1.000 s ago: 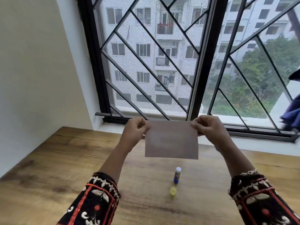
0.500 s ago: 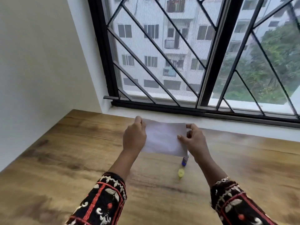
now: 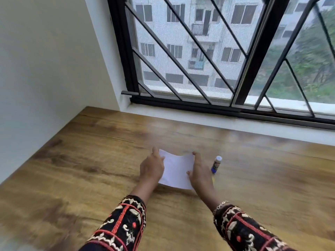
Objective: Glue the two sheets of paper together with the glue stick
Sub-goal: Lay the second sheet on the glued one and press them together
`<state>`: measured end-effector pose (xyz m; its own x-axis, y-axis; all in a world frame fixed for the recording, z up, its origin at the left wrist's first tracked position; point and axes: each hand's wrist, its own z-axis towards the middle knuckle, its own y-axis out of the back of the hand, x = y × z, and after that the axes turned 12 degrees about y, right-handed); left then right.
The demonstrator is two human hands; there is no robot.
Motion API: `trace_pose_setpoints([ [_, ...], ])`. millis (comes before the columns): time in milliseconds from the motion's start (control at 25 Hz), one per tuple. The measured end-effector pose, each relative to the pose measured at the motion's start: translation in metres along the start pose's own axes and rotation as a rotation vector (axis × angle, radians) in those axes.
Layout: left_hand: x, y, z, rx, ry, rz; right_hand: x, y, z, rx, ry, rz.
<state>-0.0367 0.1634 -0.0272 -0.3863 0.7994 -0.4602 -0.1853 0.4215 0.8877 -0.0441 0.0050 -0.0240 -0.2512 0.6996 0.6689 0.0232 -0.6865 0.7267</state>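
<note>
White paper (image 3: 176, 171) lies low over the wooden table (image 3: 90, 160), held at both side edges. I cannot tell whether it is one sheet or two stacked. My left hand (image 3: 151, 168) grips its left edge and my right hand (image 3: 199, 173) grips its right edge; the far edge sags slightly between them. The glue stick (image 3: 216, 164), blue with a white end, stands uncapped just right of my right hand. Its yellow cap (image 3: 213, 178) is mostly hidden behind that hand.
A white wall (image 3: 45, 69) borders the table on the left. A black-framed window with diagonal bars (image 3: 199, 69) and a white sill (image 3: 217, 122) run along the far edge. Patterned dark sleeves cover both forearms.
Both hands have brought the paper down from in front of the window to the table surface. The view has tilted downward.
</note>
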Motion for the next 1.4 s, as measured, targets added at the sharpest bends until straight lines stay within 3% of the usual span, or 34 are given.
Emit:
trace_pose_setpoints([
  [280,0.02,-0.026,-0.012,0.083,-0.062,0.309,-0.007,-0.017,-0.003,0.227,0.053,-0.338],
  [480,0.025,-0.043,-0.027,0.246,-0.244,0.34,-0.006,-0.03,-0.013,0.221,0.237,-0.588],
  [600,0.024,-0.046,-0.031,0.318,-0.233,0.333,-0.019,-0.041,-0.017,0.491,0.268,-0.474],
  [680,0.026,-0.044,-0.031,0.334,-0.247,0.36,-0.028,-0.046,-0.017,0.581,0.279,-0.45],
  [1160,0.028,-0.039,-0.023,0.427,-0.303,0.444,-0.023,-0.036,-0.024,0.61,0.298,-0.477],
  [1400,0.02,-0.045,-0.039,0.238,-0.395,0.406,-0.03,0.01,-0.055,0.255,0.53,-0.47],
])
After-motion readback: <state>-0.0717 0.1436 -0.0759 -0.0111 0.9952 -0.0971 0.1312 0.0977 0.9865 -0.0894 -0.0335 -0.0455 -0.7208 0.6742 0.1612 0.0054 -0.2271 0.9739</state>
